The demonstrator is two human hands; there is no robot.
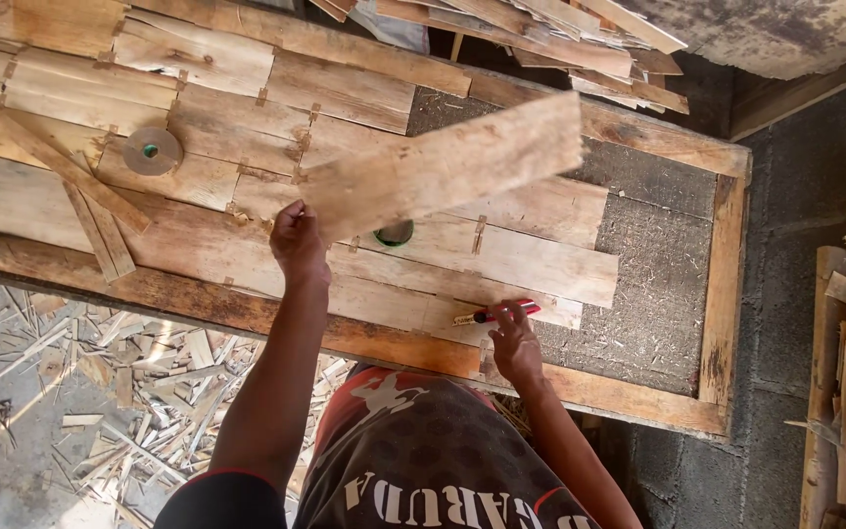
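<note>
The right hand rested at the workbench's near edge, fingers clenched on a red utility knife. Farther in, to the left, the left hand grasped one end of a wooden plank, lifted at a tilt over joined boards. A round disc lay at the far left.

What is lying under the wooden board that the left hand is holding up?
Under the raised board, held by the left hand, lie joined planks on the workbench. A green round thing peeks out below its edge; the board hides the rest of it.
</note>
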